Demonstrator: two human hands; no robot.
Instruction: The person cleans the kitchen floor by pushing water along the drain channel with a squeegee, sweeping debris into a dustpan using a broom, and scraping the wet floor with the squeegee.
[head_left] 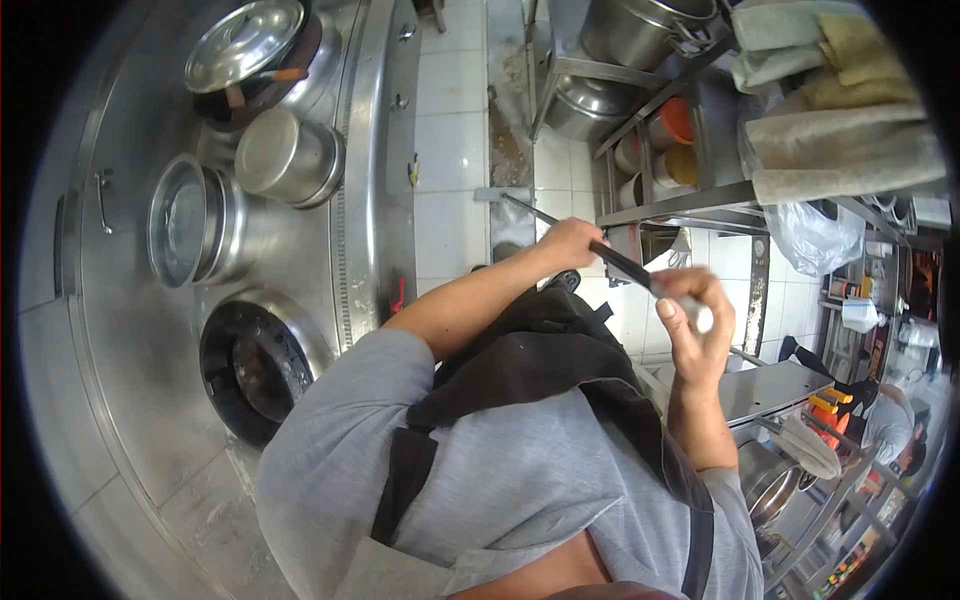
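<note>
1. Nearest the cam: grey T-shirt and black apron (540,350) of the person, seen from above.
2. Right hand (690,315): fingers are curled and clamped round the top end of a long dark pole (625,268), where a pale cap or grip is seen just past the fingers.
3. Left hand (568,245): closed round the same pole further down, arm stretched fwd. Both hands are on it, set apart along the shaft.
4. The pole is held slanted away from the body, over the white tiled floor (450,150). Its far end meets a short pale crossbar (500,193). It is prob. a floor squeegee or similar, but the head is too small to be sure.
5. The crossbar lies at the near end of a floor gutter (510,140) running away btwn the stove and the racks.
6. Progress, as judged: the tool is gripped and placed at the gutter's near end, so the work is counted as under way. Brown grime is seen along the gutter, so most of that run is judged as left to do. The tiles beside it look fairly clean. Whether they are wet can't be told.
7. Left side: steel stove surface (130,330) w/ an open dark burner hole (255,365), then a steel pot (190,220), a lidded pot (290,155), and furthest a round lid (245,45) over another burner.
8. Right side: a metal rack (680,200) w/ small containers, folded towels (840,140) on top, and a clear plastic bag (815,240) hanging below.
9. Furthest: a large stockpot (640,30) on the rack's far end.
</note>
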